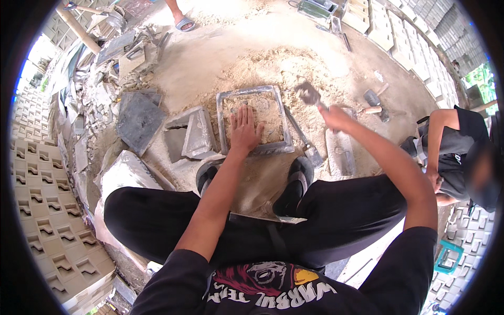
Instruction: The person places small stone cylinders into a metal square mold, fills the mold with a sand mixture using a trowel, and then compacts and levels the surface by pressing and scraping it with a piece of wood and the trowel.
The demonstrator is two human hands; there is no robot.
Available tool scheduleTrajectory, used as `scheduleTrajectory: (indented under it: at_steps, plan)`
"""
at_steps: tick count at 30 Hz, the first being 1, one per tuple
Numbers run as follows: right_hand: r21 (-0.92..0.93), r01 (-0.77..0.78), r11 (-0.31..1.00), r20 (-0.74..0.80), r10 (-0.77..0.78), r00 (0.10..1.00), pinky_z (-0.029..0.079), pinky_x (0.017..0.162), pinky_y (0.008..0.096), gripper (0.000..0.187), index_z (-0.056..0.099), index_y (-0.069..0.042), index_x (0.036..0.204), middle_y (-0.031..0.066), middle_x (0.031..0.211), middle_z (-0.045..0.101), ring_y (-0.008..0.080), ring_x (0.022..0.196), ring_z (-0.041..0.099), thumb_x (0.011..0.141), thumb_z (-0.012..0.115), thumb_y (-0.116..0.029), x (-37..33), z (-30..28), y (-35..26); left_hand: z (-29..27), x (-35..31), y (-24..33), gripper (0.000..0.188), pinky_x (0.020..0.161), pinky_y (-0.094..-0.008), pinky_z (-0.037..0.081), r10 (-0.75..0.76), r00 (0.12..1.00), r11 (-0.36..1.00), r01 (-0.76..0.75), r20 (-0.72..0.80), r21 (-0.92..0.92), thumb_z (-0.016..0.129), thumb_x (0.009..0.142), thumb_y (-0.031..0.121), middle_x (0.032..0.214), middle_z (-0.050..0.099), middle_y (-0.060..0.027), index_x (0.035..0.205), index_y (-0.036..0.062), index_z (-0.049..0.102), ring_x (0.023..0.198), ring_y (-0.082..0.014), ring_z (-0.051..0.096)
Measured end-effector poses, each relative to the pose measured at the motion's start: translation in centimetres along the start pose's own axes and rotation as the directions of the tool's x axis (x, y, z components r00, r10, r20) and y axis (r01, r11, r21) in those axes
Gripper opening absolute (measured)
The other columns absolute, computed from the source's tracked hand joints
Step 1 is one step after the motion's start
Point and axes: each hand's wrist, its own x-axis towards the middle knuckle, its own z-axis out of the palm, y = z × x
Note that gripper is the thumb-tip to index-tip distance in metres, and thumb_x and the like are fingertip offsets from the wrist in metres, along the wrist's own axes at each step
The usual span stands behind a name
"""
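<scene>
A square grey metal frame (284, 118) lies on the ground between my feet, filled with pale sandy mix (262, 107). My left hand (244, 128) rests on that mix inside the frame, palm down with its fingers stretched out. Right of the frame, my right hand (336, 118) is closed round the handle of a small trowel (307, 93). The trowel's dirty grey blade points up and left, raised beside the sand heap and slightly blurred. Most of its handle is hidden in my fist.
A hollow grey block (199, 135) and a dark slab (137, 121) lie left of the frame. A brush-like tool (313, 156) and a mallet (371, 97) lie right. Another person (446, 152) sits at the right; a sandalled foot (185, 23) stands far off. Stacked blocks (47, 205) line the left.
</scene>
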Motion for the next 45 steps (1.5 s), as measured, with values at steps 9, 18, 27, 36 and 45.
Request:
scheduleTrajectory:
  at_steps: [9,18,27,36,45]
  plan:
    - [0.402,-0.027,0.915,-0.118,0.081,0.99,0.05,0.05,0.0374,0.065,0.054,0.008,0.092,0.015,0.067,0.06,0.0222,0.053,0.06,0.096,0.043,-0.056,10.1,11.2,6.9,-0.1,1.2,-0.4,0.074,0.118,-0.0476,0.012,0.005,1.0,0.998,-0.005,0.003,0.055,0.04,0.095,0.048,0.156,0.022,-0.0185,0.148,-0.0024,0.024,0.145,-0.0293,0.019]
    - [0.405,0.149,0.902,-0.34,-0.003,0.941,0.053,0.067,0.041,0.071,0.059,0.008,0.11,0.0295,0.096,0.064,0.0326,0.069,0.068,0.094,0.042,-0.059,20.8,13.3,-0.1,-0.3,0.6,-1.8,0.07,0.118,-0.0481,0.011,-0.036,0.999,0.999,0.036,0.036,0.005,0.04,0.096,0.043,0.156,0.023,-0.0179,0.148,-0.001,0.025,0.145,-0.0313,0.022]
    - [0.3,0.164,0.94,-0.4,-0.033,0.916,0.048,0.084,0.0441,0.077,0.06,0.005,0.1,0.0245,0.089,0.065,0.0375,0.089,0.065,0.091,0.039,-0.068,19.2,9.9,7.9,0.3,1.5,0.0,0.07,0.118,-0.0478,0.012,-0.006,1.0,1.0,0.006,0.014,0.012,0.037,0.097,0.046,0.157,0.022,-0.0163,0.149,-0.0001,0.025,0.146,-0.0289,0.02]
    - [0.447,0.248,0.859,-0.238,-0.153,0.959,0.042,0.042,0.0282,0.06,0.048,-0.006,0.081,0.0025,0.06,0.049,0.0117,0.046,0.05,0.093,0.043,-0.065,5.1,3.2,3.5,0.7,1.3,-0.6,0.066,0.118,-0.0463,0.013,-0.058,0.997,0.988,0.05,-0.048,-0.147,0.036,0.098,0.041,0.155,0.025,-0.0197,0.147,-0.0023,0.026,0.144,-0.0312,0.022]
    - [-0.005,0.403,0.915,-0.232,-0.394,0.89,0.046,0.069,0.0473,0.067,0.056,0.003,0.082,0.0234,0.076,0.061,0.04,0.07,0.06,0.09,0.048,-0.063,-0.2,10.8,-1.3,0.8,3.2,-3.1,0.06,0.118,-0.0449,0.017,-0.257,0.936,0.931,0.174,-0.24,-0.321,0.031,0.101,0.036,0.15,0.032,-0.0241,0.144,-0.0054,0.03,0.142,-0.0355,0.026]
